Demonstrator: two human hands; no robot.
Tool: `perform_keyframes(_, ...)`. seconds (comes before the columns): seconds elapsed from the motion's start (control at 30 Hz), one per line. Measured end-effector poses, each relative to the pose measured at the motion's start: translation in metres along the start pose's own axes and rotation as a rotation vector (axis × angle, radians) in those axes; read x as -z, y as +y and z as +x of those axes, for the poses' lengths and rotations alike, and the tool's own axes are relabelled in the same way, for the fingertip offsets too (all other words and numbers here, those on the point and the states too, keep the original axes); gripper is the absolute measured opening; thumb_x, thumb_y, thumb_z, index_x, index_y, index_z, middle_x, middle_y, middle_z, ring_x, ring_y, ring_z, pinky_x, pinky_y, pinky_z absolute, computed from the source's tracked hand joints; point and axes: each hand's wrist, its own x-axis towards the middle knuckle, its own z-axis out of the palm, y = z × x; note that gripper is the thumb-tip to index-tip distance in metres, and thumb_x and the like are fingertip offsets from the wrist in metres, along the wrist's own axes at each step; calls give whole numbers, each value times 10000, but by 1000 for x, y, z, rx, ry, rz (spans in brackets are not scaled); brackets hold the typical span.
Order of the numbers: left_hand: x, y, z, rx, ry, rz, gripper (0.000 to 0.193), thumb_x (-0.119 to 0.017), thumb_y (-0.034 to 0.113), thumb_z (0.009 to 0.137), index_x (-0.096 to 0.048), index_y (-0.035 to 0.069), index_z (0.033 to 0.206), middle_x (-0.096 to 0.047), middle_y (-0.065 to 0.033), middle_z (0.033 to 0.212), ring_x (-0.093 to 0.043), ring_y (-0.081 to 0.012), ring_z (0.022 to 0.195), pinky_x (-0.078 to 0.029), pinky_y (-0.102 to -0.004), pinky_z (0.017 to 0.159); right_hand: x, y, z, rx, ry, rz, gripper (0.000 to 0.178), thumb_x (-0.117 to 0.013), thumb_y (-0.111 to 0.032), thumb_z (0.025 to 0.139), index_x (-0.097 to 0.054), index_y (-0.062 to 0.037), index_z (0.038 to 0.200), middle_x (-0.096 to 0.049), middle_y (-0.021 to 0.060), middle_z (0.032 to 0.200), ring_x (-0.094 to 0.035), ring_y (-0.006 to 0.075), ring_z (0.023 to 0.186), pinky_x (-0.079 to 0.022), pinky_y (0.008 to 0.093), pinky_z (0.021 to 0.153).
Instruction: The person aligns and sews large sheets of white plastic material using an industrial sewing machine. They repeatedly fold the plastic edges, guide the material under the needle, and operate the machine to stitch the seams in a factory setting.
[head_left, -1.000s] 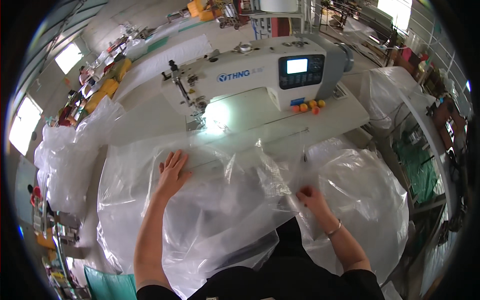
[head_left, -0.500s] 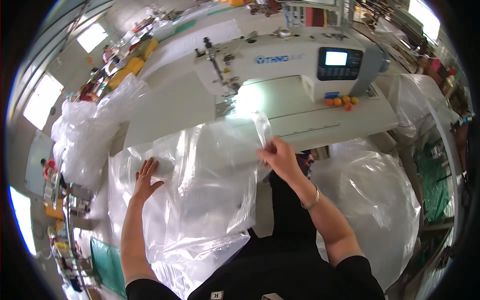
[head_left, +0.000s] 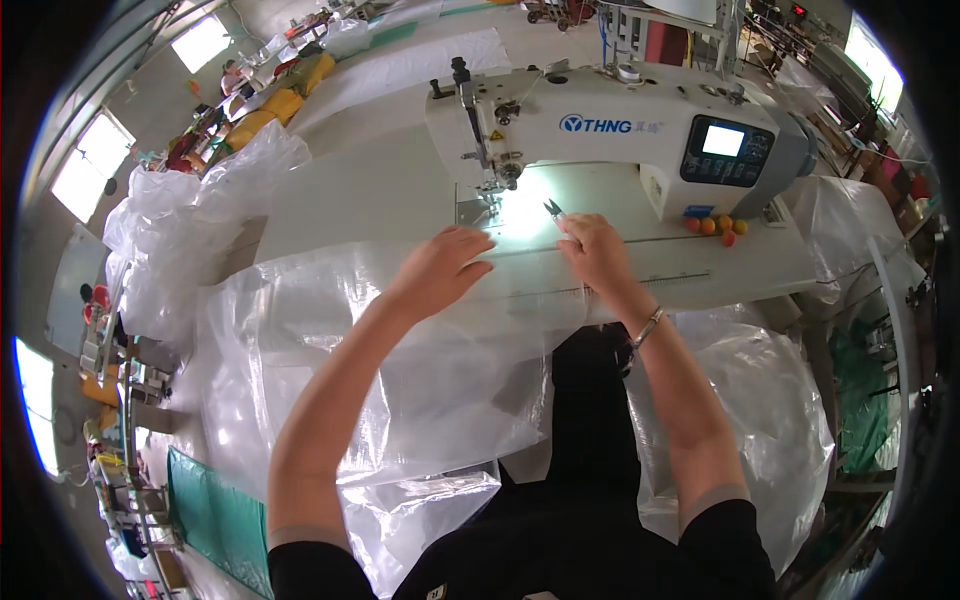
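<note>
Clear plastic sheeting [head_left: 440, 390] lies over the front of the sewing table [head_left: 350, 190] and hangs down over my lap. My left hand [head_left: 438, 272] rests on its upper part, just in front of the needle area, with fingers stretched out and thumb apart. In my right hand [head_left: 597, 255] I grip small thread snips [head_left: 555, 211], their dark pointed tips aimed toward the bright lamp glow beside the needle. The white sewing machine [head_left: 590, 125] stands beyond both hands. Glare washes out the spot right of the presser foot.
Small orange and red fruit-like balls [head_left: 715, 226] sit below the machine's control panel [head_left: 725, 150]. More clear plastic is bunched at the left [head_left: 165, 250] and heaped beside my right leg [head_left: 740, 410]. Green sheeting [head_left: 215, 510] lies low at the left.
My left hand has moved right and forward from the sheet's left side to near the needle. My right hand has risen from the sheet's right edge onto the table and now shows snips.
</note>
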Motion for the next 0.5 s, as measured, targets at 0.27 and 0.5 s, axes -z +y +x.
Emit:
perform_keyframes(0.27, -60, 9, 41, 278, -88, 94, 445, -745, 236, 752, -622, 96, 1156, -599, -69, 1114, -520, -253, 1128, -424, -388, 962, 26, 3, -8, -91, -41, -81, 370, -721, -186, 746, -645, -39, 1077, -632, 102, 1086, -561, 296, 1056, -444, 418, 887)
perform_keyframes(0.5, -68, -1, 30, 49, 136, 125, 338, -731, 207, 748, -659, 110, 1064, -599, -27, 1096, -526, -225, 1093, -414, -401, 942, 24, 18, -10, -194, 161, -251, 259, -705, -260, 789, -684, -41, 925, -625, 95, 973, -572, 285, 981, -450, 427, 799)
